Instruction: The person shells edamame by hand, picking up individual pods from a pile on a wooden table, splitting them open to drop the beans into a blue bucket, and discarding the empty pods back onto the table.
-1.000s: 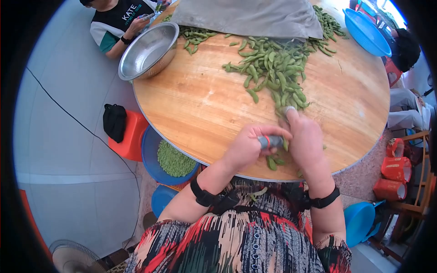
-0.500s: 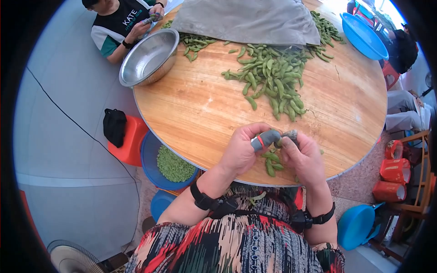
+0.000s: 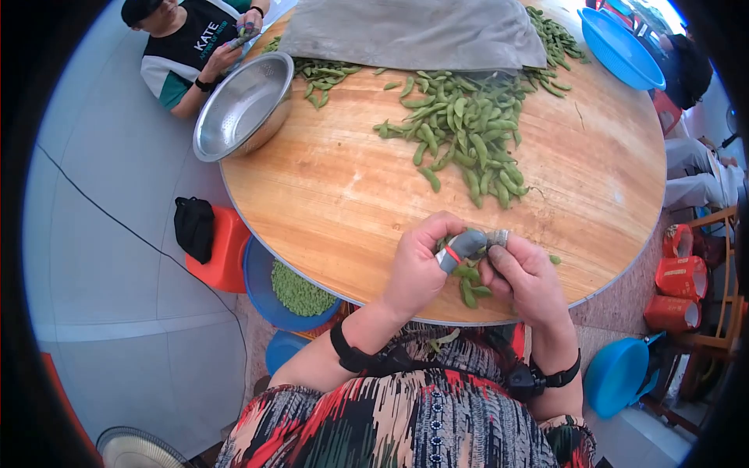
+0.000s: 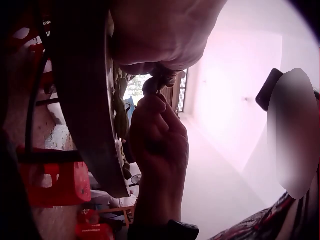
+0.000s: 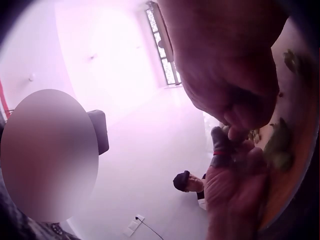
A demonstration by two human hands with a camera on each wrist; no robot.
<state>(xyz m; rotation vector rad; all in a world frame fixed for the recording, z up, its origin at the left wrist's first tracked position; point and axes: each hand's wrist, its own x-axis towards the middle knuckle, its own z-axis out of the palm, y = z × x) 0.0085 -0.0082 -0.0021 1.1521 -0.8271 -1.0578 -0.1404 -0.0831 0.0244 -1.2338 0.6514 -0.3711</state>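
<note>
Just above the near edge of the round wooden table, my two hands meet fingertip to fingertip. The left hand wears a grey thumb cover with a red band, and its curled fingers pinch a green soybean pod mostly hidden behind them. My right hand, a grey cover on one finger, pinches at the same pod from the other side. Below the fingers lie a few loose pods. Farther up the table spreads a large heap of soybean pods. Both wrist views show the fingertips together, dark and partly hidden.
A grey cloth covers part of the heap. At the left rim stands a steel colander; a blue basket is at the far right. Below the left edge, a blue basin holds shelled beans. Another person sits at the far left.
My right hand has drawn back from the near tip of the heap to my left hand. Since then both hands stay together, fingers shifting slightly at the pod.
</note>
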